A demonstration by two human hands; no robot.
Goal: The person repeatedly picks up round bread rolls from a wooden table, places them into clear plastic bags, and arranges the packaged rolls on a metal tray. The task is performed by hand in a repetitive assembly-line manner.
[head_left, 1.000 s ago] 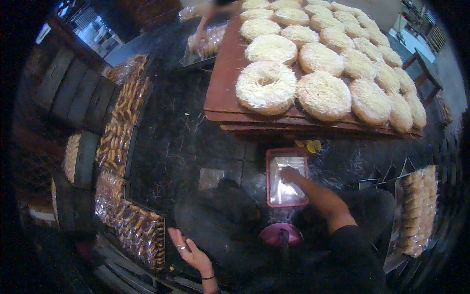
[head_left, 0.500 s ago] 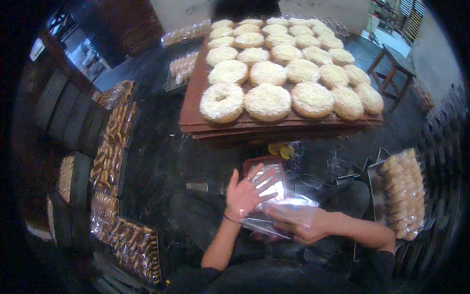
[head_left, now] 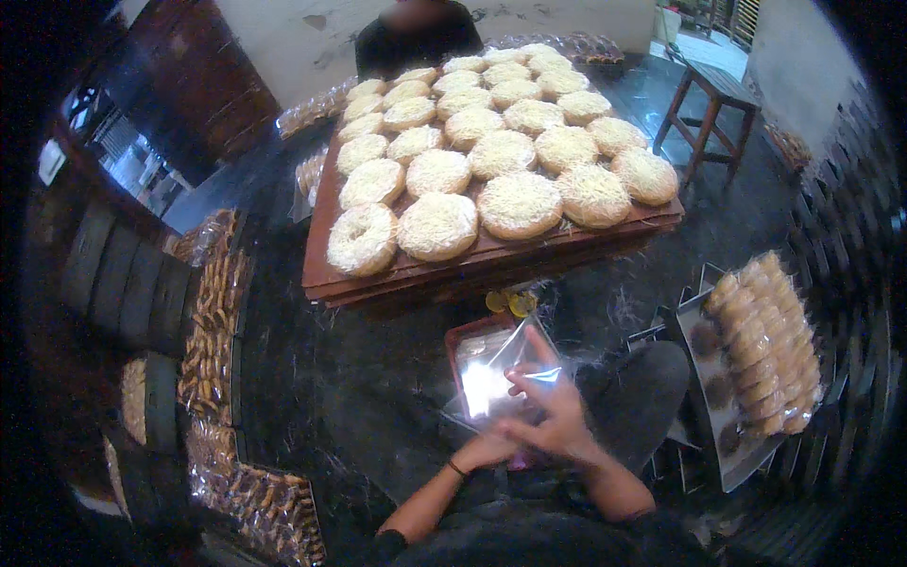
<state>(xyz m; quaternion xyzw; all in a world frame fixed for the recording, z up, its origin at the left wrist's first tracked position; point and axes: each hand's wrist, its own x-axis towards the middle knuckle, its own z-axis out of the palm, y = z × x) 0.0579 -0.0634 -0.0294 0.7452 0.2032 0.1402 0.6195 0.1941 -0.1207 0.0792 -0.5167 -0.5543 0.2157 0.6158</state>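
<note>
Far beyond the fingers of the right hand (head_left: 559, 423), a broad stack of brown boards (head_left: 323, 276), bearing rows of round breads (head_left: 520, 205) with pale shreds on top. To the right of these same fingers, well apart, a long tray (head_left: 742, 460) with wrapped breads (head_left: 767, 350) along its outer side. Just ahead of the fingers and lower, a red basket (head_left: 453, 335), partly covered by the shining of a clear bag (head_left: 499, 397).

As for risks, by judgement only: quite possible to lose the bag from too small a pinch at its slippery edge. Possible also to lift two layers as one, because of clinging between smooth films, or to split the thin film with too hard a push of one fingertip.

Place of the bag: against the fingers of the right hand and in front of them, tilted over the basket, with one corner pointing away. Right fingers narrow on the film, one stretched forward, others bent. Left hand (head_left: 484, 450) lower, near the bottom edge of the bag; fingers there mostly hidden, so cannot tell whether pinching or only supporting.
</note>
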